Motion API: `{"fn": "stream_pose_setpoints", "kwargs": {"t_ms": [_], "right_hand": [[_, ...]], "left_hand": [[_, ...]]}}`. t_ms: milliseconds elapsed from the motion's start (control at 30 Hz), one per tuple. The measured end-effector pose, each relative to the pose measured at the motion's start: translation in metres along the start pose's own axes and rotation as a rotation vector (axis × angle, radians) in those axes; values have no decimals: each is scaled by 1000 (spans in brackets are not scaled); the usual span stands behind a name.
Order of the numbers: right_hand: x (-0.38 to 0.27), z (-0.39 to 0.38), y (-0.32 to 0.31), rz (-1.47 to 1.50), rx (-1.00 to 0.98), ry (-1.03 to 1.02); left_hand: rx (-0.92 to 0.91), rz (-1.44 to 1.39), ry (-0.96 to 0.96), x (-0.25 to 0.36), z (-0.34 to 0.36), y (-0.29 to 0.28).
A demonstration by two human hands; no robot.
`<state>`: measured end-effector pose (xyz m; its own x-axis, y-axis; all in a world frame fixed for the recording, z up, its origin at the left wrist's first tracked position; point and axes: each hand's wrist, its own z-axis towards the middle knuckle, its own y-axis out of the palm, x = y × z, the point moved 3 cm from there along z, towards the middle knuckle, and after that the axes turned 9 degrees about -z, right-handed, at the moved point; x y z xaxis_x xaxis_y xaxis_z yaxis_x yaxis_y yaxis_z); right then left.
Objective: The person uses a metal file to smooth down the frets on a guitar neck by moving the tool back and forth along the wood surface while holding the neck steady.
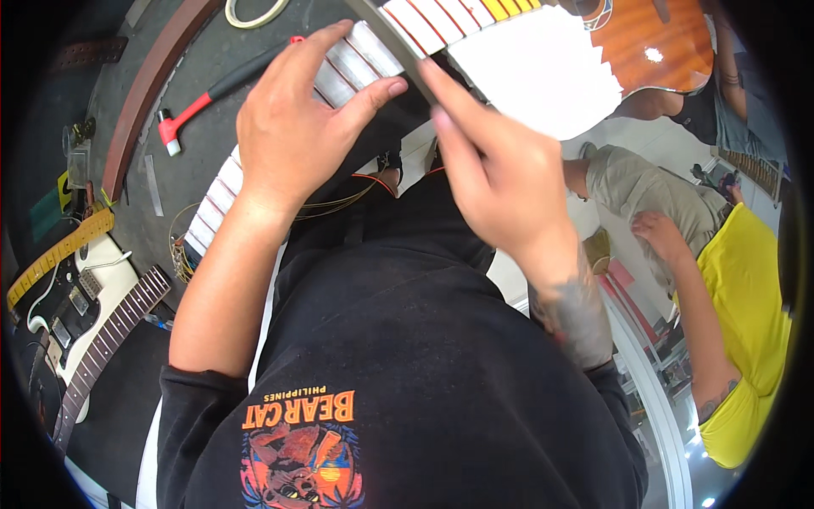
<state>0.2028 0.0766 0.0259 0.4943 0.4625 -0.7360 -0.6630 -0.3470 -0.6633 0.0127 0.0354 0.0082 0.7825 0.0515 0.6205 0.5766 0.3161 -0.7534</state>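
A guitar neck point(369, 51) runs from the lower left to the top right, its fretboard masked with white tape strips point(216, 199) between the frets. My left hand point(301, 127) lies over the neck, fingers across the top and thumb hooked round its near edge. My right hand point(496, 178) reaches in from the right with straight fingers, the tips against the neck's edge just past my left thumb. I see nothing held in it. White paper point(543, 68) covers the orange-brown acoustic guitar body point(653, 42).
A red-headed hammer with a black handle point(203, 97) and a tape roll point(254, 10) lie on the dark bench. Coiled strings point(180, 250) sit at the neck's lower end. A white electric guitar point(80, 297) lies lower left. A person in a yellow shirt point(746, 322) stands at right.
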Motion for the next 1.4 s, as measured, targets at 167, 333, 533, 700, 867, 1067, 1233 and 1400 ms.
{"fn": "stream_pose_setpoints", "kwargs": {"t_ms": [167,333,533,700,867,1067,1233,1400], "right_hand": [[5,-95,-52,-367,21,-2],[16,-122,-61,-428,-35,-18],[18,-119,-64,-605,-102,-85],[17,-127,-75,-664,-139,-95],[18,-62,-38,-498,-124,-104],[13,-3,-13,-403,-82,-148],[24,-101,-51,-630,-121,-94],[27,-119,-48,-605,-83,-103]], "left_hand": [[-11,-60,-15,4,3,3],[14,59,152,8,7,6],[43,-73,-19,8,10,14],[56,-91,-29,12,10,12],[70,-45,-43,8,7,5],[55,-72,-73,9,7,12],[49,-124,-69,10,8,11],[34,-116,-55,7,7,9]]}}
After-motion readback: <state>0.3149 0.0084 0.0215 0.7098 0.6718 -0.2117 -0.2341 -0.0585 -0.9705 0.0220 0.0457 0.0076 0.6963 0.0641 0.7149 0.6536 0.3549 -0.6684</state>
